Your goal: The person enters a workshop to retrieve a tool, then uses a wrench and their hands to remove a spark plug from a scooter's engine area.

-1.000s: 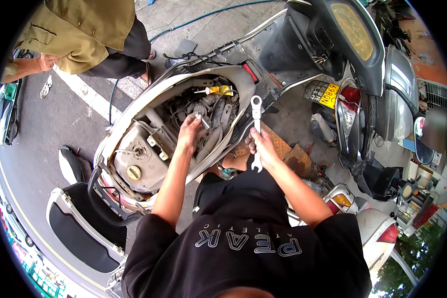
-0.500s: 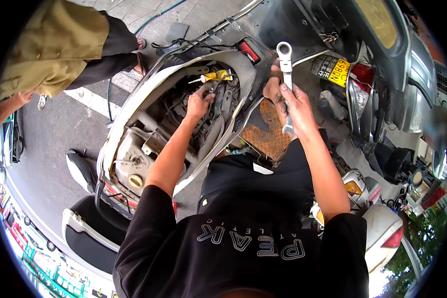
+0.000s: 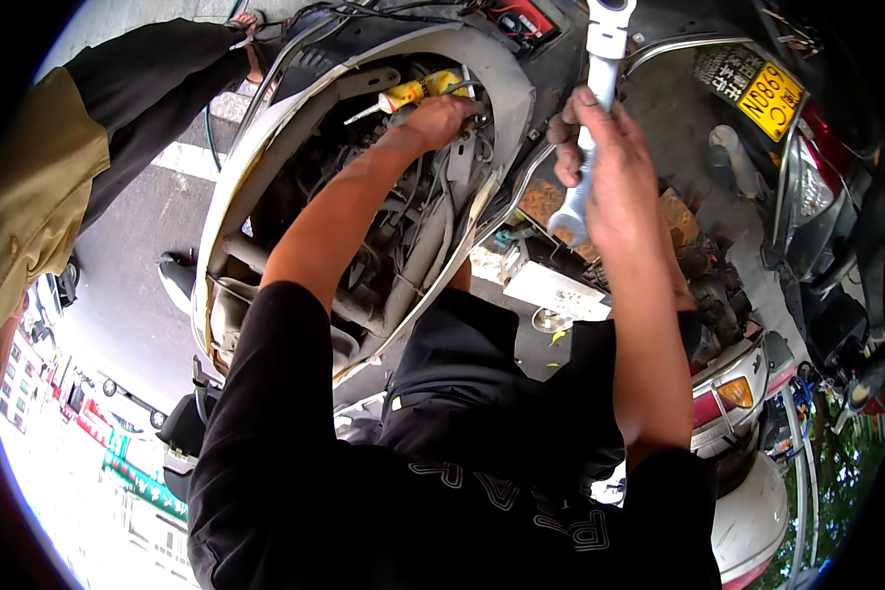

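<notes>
My left hand reaches into the open body of a scooter, among hoses and metal engine parts. Its fingers are bent round a small piece at the far end of the cavity, mostly hidden. Just beyond them lies a yellow tube with a thin white nozzle. Up on the right, outside the cavity, my right hand grips a long silver combination wrench, ring end upward and open jaw pointing down toward me.
Another person in an olive top and dark trousers stands at the left. A red-and-black box sits beyond the cavity. Parked scooters crowd the right, one with a yellow plate. A white panel lies below the wrench.
My left hand has moved forward and right, deeper toward the cavity's far end beside the yellow tube. My right hand has lifted the wrench higher in view. The camera has shifted too.
</notes>
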{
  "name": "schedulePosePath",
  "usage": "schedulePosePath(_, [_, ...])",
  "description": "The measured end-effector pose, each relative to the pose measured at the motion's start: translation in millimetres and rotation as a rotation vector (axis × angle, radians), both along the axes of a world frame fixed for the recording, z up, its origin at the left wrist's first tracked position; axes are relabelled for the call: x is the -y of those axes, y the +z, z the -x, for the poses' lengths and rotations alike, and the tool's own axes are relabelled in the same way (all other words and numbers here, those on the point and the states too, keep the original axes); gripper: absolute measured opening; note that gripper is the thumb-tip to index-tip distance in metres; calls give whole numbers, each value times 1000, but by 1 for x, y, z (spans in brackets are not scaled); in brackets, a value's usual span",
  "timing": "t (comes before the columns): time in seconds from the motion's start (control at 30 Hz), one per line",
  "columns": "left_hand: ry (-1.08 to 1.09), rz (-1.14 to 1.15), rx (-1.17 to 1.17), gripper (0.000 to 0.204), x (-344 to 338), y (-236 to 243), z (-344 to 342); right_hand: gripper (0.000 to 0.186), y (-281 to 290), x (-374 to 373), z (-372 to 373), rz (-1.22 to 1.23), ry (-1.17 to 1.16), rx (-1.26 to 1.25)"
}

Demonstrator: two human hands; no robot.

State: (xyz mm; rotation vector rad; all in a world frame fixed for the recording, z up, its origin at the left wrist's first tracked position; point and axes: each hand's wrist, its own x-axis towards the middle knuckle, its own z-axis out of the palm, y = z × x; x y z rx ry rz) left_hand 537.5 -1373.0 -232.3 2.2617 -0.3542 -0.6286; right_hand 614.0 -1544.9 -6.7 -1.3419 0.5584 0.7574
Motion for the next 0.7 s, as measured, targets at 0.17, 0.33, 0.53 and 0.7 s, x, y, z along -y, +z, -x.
schedulePosePath(0.17, [-224,-89,-68,31,16,-27,-25,19,19,16,-24,20,54,109])
schedulePosePath(0.33, [-244,-226,-374,26,34,-54,-30,26,22,14,-32,55,101,126])
schedulePosePath(0.53, [-273,-187,-425,26,41,-52,-43,26,22,11,-25,161,89,80])
schedulePosePath(0.7, [-370,-262,-253,25,38,-55,-39,26,20,10,-17,128,76,35])
